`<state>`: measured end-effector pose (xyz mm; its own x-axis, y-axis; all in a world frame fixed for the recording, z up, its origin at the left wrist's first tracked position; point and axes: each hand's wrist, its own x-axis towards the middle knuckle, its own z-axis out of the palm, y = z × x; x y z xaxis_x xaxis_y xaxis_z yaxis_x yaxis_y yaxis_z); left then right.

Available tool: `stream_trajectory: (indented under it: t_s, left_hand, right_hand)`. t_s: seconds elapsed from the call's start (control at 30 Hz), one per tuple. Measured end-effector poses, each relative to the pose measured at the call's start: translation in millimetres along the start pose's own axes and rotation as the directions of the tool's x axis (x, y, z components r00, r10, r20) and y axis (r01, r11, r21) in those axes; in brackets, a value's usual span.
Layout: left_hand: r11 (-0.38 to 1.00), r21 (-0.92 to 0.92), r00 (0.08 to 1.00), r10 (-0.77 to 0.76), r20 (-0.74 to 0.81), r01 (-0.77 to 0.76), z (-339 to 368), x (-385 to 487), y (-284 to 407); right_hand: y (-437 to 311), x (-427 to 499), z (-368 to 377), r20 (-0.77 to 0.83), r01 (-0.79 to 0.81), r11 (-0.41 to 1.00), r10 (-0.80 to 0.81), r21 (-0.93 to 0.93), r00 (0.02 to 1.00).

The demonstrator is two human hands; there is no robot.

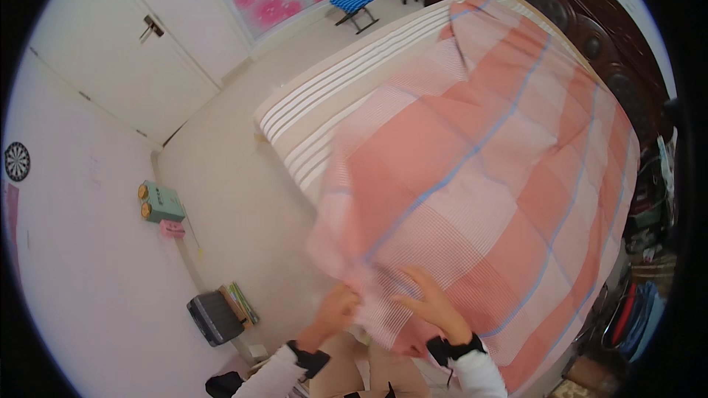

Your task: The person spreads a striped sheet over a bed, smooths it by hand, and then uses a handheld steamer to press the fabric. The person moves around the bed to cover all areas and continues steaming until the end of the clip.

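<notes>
A pink and salmon plaid sheet (442, 143) with blue lines lies spread over most of the bed, its near left part blurred and lifted. My left hand (338, 308) is closed on the near corner of this cloth. Over the cloth just right of it is my right hand (437, 304), thumb and fingers apart. No pinched fabric shows between them. Along the bed's far left side, a beige striped mattress cover (310, 116) shows from under the plaid cloth, which has folds near its upper left edge.
A dark carved headboard (597, 38) closes the bed's far right end. On the floor are a blue-topped folding stool (354, 0), a green box (160, 202) and a dark grey suitcase (215, 318). Folded clothes (636, 315) sit at right. A white door (127, 38) stands upper left.
</notes>
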<state>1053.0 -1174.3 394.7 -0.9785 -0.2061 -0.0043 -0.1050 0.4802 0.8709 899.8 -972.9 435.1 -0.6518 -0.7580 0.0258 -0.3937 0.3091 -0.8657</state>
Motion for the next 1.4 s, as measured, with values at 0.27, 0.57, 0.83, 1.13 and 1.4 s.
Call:
stream_trajectory:
  t_s: [0.27,0.57,0.83,1.13,1.4]
  left_hand:
    - [0.946,-0.107,0.883,0.324,0.34,-0.306,-44.2,20.1,-22.6]
    - [0.77,-0.466,0.748,-0.023,0.664,0.437,-79.8,16.8,-106.6]
    - [-0.458,-0.707,0.545,-0.449,0.708,0.539,-141.2,197.4,-154.9]
    - [0.938,-0.13,0.676,-0.132,0.725,0.322,-174.9,306.5,-172.8]
    - [0.414,-0.614,0.738,-0.314,0.597,0.672,-185.3,396.3,-209.9]
  right_hand:
    - [-12.3,137.7,115.2,0.467,-0.107,0.748,0.512,-0.655,0.721]
    - [3.7,146.1,166.4,0.193,-0.295,0.568,0.645,-0.768,0.74]
    - [-123.8,116.5,95.8,0.151,-0.418,0.825,0.391,0.38,0.908]
    - [-111.7,95.9,147.6,0.33,-0.562,0.202,0.634,0.802,0.699]
    - [-97.1,139.7,162.3,0.329,-0.925,0.324,0.867,0.197,0.373]
